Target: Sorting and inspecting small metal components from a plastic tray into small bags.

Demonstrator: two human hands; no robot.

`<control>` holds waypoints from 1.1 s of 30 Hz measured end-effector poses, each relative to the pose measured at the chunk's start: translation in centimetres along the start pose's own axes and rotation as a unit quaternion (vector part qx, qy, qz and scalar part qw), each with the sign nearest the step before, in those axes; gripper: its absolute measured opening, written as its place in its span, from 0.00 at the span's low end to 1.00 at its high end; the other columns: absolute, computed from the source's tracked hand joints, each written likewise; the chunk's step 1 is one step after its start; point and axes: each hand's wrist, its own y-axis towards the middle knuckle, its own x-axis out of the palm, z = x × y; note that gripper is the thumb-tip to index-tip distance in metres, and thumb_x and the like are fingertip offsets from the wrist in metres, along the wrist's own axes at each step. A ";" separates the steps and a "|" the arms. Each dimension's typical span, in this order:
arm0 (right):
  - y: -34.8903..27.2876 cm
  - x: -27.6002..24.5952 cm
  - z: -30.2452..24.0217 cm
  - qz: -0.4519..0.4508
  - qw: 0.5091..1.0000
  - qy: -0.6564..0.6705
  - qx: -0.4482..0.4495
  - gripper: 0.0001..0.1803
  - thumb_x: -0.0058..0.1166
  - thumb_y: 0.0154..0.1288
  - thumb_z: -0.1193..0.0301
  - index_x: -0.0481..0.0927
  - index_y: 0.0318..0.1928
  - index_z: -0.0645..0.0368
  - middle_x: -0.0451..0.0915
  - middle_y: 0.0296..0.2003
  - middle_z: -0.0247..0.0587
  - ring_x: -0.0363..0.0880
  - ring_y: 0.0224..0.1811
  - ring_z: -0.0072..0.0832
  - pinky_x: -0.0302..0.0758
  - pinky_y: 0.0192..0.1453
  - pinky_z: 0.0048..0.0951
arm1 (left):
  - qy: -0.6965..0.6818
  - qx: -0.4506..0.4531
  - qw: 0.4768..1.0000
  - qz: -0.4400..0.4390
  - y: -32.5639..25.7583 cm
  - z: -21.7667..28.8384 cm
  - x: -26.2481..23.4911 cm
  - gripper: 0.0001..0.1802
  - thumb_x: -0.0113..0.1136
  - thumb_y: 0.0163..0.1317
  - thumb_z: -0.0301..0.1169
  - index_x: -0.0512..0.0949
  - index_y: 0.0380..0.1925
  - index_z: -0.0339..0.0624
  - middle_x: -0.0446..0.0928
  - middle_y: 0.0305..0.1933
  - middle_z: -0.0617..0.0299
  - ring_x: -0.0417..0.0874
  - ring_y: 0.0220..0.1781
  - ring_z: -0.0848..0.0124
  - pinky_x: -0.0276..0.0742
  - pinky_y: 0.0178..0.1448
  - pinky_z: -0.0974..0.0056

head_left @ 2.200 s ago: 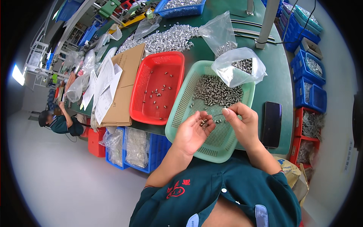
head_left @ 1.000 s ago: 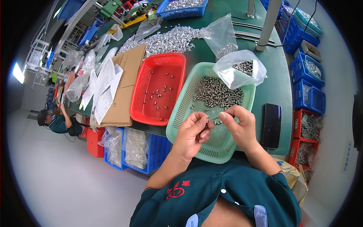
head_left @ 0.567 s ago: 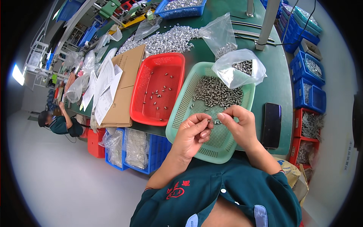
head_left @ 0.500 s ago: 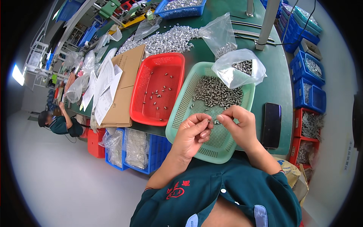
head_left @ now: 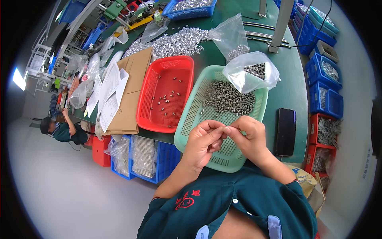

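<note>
Both hands met over the near end of the green tray (head_left: 191, 119), fingertips pressed together. The left hand (head_left: 203, 143) and right hand (head_left: 248, 137) seemed to pinch one small metal part (head_left: 225, 129) between them, though it was too small to make out clearly. Each grip was nearly closed, thumb against forefinger, with the other fingers curled in.

The part sat right at the point where the two grips touched, above the tray's mesh floor and just short of the pile (head_left: 230, 97) of similar grey parts lying in the middle of the tray.

The likeliest slip, I judged, was the part dropping from such a fine pinch. If it fell, it would land in the tray and could be lost among the pile. A wider fumble might send it over the near rim, off the surface (head_left: 290, 87) and down to the floor. The red tray (head_left: 159, 115) lay just beside, to the left, holding a few scattered parts.
</note>
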 end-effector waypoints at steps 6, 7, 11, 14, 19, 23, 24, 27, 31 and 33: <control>-0.4 0.3 0.8 -0.023 0.966 0.183 0.182 0.09 0.59 0.61 0.71 0.79 0.27 0.65 0.73 0.19 0.39 0.72 0.21 0.25 0.69 0.27 0.25 | 0.051 -0.036 0.998 0.022 0.1 -0.2 -0.4 0.07 0.57 0.64 0.33 0.75 0.33 0.40 0.74 0.26 0.65 0.63 0.19 0.83 0.56 0.22 0.78; -0.4 0.3 0.9 -0.019 0.972 0.171 0.157 0.10 0.59 0.62 0.71 0.79 0.28 0.65 0.73 0.19 0.39 0.71 0.21 0.24 0.68 0.26 0.25 | 0.068 -0.040 0.996 0.030 0.2 -0.3 -0.6 0.09 0.57 0.64 0.34 0.74 0.32 0.41 0.73 0.25 0.66 0.62 0.19 0.83 0.55 0.22 0.78; -0.2 -0.3 1.3 0.033 0.990 0.063 0.122 0.10 0.59 0.61 0.72 0.77 0.26 0.66 0.73 0.18 0.40 0.69 0.19 0.25 0.66 0.24 0.27 | 0.051 -0.054 0.997 0.035 0.5 -0.3 -1.1 0.10 0.55 0.65 0.36 0.74 0.31 0.41 0.71 0.24 0.66 0.61 0.18 0.83 0.54 0.21 0.79; 0.1 -0.8 1.4 0.073 0.991 0.020 0.108 0.09 0.59 0.60 0.73 0.76 0.26 0.66 0.72 0.18 0.40 0.69 0.19 0.25 0.66 0.24 0.26 | -0.008 -0.087 0.996 0.024 1.0 -0.4 -1.5 0.10 0.52 0.67 0.36 0.74 0.34 0.40 0.71 0.26 0.65 0.63 0.20 0.81 0.56 0.22 0.77; -0.1 -0.7 1.7 0.078 0.990 0.039 0.113 0.09 0.59 0.60 0.74 0.76 0.26 0.66 0.73 0.18 0.40 0.69 0.19 0.24 0.66 0.24 0.26 | -0.034 -0.051 0.996 0.058 1.5 -0.6 -0.5 0.11 0.47 0.66 0.28 0.72 0.45 0.36 0.76 0.39 0.59 0.73 0.31 0.72 0.69 0.33 0.69; -0.4 -0.7 1.5 0.066 0.990 0.046 0.118 0.09 0.59 0.60 0.73 0.76 0.27 0.66 0.73 0.19 0.40 0.68 0.19 0.24 0.66 0.23 0.26 | -0.027 -0.052 0.997 0.042 1.4 -0.8 -1.1 0.11 0.48 0.64 0.23 0.73 0.46 0.37 0.77 0.41 0.57 0.75 0.32 0.71 0.71 0.34 0.69; -0.3 -0.7 1.4 0.066 0.990 0.046 0.118 0.09 0.59 0.60 0.73 0.76 0.27 0.66 0.73 0.19 0.40 0.68 0.19 0.24 0.66 0.23 0.26 | -0.027 -0.052 0.997 0.042 1.3 -0.8 -1.2 0.11 0.48 0.64 0.23 0.73 0.46 0.37 0.77 0.41 0.57 0.75 0.32 0.71 0.71 0.34 0.69; -0.4 -0.6 1.1 0.053 0.990 0.048 0.120 0.09 0.59 0.60 0.73 0.76 0.26 0.65 0.73 0.18 0.40 0.68 0.19 0.24 0.65 0.23 0.26 | -0.054 -0.062 0.996 0.023 1.2 -0.7 -1.6 0.09 0.48 0.64 0.23 0.72 0.44 0.38 0.77 0.38 0.57 0.74 0.28 0.73 0.70 0.29 0.70; -0.6 -0.4 0.9 0.027 0.993 0.040 0.109 0.09 0.59 0.60 0.73 0.76 0.26 0.65 0.74 0.19 0.39 0.70 0.20 0.24 0.66 0.25 0.26 | -0.119 -0.086 0.989 -0.004 1.1 -0.7 -1.9 0.08 0.49 0.66 0.27 0.72 0.44 0.39 0.77 0.34 0.57 0.70 0.23 0.77 0.64 0.23 0.73; -0.5 -0.2 0.8 0.012 0.993 0.038 0.112 0.09 0.58 0.61 0.73 0.76 0.27 0.66 0.75 0.20 0.38 0.71 0.22 0.22 0.67 0.27 0.25 | -0.111 -0.081 0.991 0.007 1.1 -0.7 -1.8 0.08 0.49 0.67 0.28 0.72 0.43 0.39 0.77 0.33 0.57 0.68 0.21 0.78 0.62 0.22 0.74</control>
